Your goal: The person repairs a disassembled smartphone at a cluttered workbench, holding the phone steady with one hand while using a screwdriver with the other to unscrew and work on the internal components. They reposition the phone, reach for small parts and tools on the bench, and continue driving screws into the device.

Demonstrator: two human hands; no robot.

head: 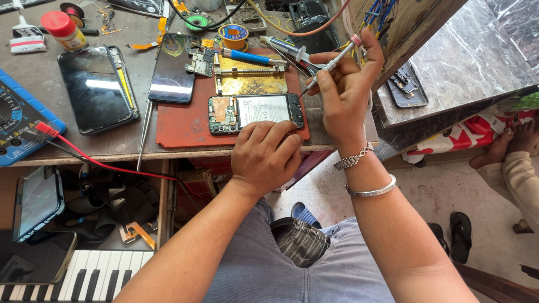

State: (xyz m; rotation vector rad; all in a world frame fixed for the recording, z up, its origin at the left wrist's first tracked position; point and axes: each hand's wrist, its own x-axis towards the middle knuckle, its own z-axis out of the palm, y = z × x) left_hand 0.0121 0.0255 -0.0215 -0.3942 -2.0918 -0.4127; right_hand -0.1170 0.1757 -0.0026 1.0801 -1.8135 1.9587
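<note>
Bench note. Opened phone (255, 114) lies face down on the red mat (179, 126), back cover off, battery and circuit board exposed, near the near edge of the workbench (112, 150).

My left hand (264, 154) rests on the phone's near long edge, fingers curled loosely over the frame and pinning it flat to the mat; it grips nothing, only presses.

My right hand (345, 84) holds a slim precision screwdriver (328, 66) in a pen-style pinch, thumb and first fingers closed narrow on the shaft, one fingertip near the pink cap. The tip points down and left toward the phone's right end; I cannot tell whether it touches.

Handling judgement: the phone looks light and thin, stiff along the frame but fragile inside. The board, flex ribbons and soft battery pouch should not take pressure or a slipped tip. Best hold is on the outer frame edges, as the left hand has it. The mat probably gives some grip; the bare frame may still slide under sideways force.

Surroundings: a brass-coloured clamp jig (251, 74) sits just beyond the phone, with a blue-handled tool (247, 56) lying across it. Two more phones (95, 90) lie to the left, and a blue multimeter (19, 120) at the far left with red lead (84, 158) trailing.
</note>
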